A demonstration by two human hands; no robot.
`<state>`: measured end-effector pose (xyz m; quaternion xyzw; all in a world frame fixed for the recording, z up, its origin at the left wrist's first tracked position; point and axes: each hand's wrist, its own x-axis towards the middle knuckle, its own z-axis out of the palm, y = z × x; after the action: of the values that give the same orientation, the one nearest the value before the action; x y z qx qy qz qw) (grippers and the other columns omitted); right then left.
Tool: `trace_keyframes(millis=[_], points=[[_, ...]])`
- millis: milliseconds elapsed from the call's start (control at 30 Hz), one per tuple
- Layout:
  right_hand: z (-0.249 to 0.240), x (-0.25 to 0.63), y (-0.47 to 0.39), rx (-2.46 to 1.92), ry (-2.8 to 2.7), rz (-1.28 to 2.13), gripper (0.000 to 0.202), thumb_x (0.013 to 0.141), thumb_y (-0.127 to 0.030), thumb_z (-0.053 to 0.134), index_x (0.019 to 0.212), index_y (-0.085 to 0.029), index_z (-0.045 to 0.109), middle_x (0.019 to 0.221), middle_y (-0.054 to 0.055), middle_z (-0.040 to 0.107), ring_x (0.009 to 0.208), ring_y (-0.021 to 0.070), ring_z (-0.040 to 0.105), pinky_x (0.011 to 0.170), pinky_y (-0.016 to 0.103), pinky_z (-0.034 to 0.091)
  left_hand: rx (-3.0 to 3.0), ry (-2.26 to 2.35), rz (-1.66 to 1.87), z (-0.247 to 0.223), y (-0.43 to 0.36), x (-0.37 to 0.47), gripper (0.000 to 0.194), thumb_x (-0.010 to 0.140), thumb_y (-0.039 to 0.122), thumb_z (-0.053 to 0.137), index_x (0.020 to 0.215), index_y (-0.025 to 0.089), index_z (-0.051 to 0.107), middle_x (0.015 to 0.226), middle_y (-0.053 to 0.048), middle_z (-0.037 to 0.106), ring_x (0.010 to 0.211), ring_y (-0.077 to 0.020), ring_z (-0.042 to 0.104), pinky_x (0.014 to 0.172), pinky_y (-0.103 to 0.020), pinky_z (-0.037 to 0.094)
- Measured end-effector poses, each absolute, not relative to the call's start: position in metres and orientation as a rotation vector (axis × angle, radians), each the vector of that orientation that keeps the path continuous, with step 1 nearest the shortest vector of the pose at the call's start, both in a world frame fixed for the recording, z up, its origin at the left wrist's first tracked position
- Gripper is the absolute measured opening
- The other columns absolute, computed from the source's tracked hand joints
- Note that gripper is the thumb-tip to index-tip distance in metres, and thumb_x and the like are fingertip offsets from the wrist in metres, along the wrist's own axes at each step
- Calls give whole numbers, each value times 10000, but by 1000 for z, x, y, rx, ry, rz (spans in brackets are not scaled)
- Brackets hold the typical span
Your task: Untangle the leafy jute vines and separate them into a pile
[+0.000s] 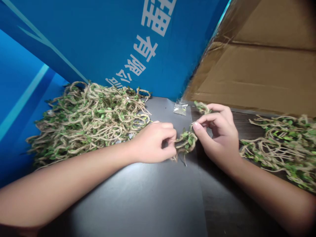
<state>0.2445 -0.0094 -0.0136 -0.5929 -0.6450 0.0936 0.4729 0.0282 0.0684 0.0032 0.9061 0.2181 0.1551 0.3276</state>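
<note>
Between my two hands a short piece of twine with green leaves (188, 140) is held just over the grey surface. My left hand (158, 140) is closed in a pinch on one end of it. My right hand (218, 131) pinches the other end between thumb and forefinger. A further bit of leafy twine (202, 107) shows by the curled fingers of my right hand; I cannot tell whether it belongs to the same piece. Loose twine ends hang below my left fingertips.
A large heap of leafy twine (91, 121) lies left of my hands. A smaller pile of leafy twine (288, 144) lies at the right. A small clear plastic bag (180, 108) rests near the blue panel with white characters (98, 39). Brown cardboard (256, 72) stands at the back right.
</note>
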Motion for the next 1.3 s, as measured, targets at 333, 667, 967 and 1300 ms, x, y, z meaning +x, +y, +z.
trace_keyframes(millis=[333, 667, 967, 1300], points=[[-8, 247, -15, -1197, -1608, 146, 106, 966, -230, 618, 1059, -252, 663, 1060, 78, 679, 1062, 232, 646, 975, 453, 514, 2346, 590, 495, 3, 68, 28, 98, 876, 190, 598, 819, 167, 675, 802, 11, 597, 735, -99, 536, 717, -251, 413], [-16, 241, -2, -1189, -2029, 246, 43, 943, -254, 704, 978, -231, 691, 919, 13, 764, 865, 156, 691, 874, 352, 513, 2287, 626, 632, 2, 68, 27, 97, 931, 213, 597, 875, 169, 663, 877, -6, 612, 768, -95, 563, 718, -237, 450], [-15, 242, -3, -1239, -1968, 235, 183, 960, -222, 680, 1142, -231, 701, 1042, 43, 780, 939, 170, 704, 887, 357, 532, 2274, 761, 718, 2, 67, 27, 159, 1020, 305, 557, 968, 174, 628, 846, 7, 648, 751, -102, 568, 715, -248, 435], [-13, 244, -3, -1267, -1945, 212, 224, 944, -288, 717, 1163, -238, 706, 1042, 58, 787, 944, 195, 715, 871, 381, 556, 2324, 773, 856, 3, 69, 26, 124, 1025, 214, 527, 1075, 177, 635, 966, -27, 656, 838, -123, 577, 798, -272, 486]])
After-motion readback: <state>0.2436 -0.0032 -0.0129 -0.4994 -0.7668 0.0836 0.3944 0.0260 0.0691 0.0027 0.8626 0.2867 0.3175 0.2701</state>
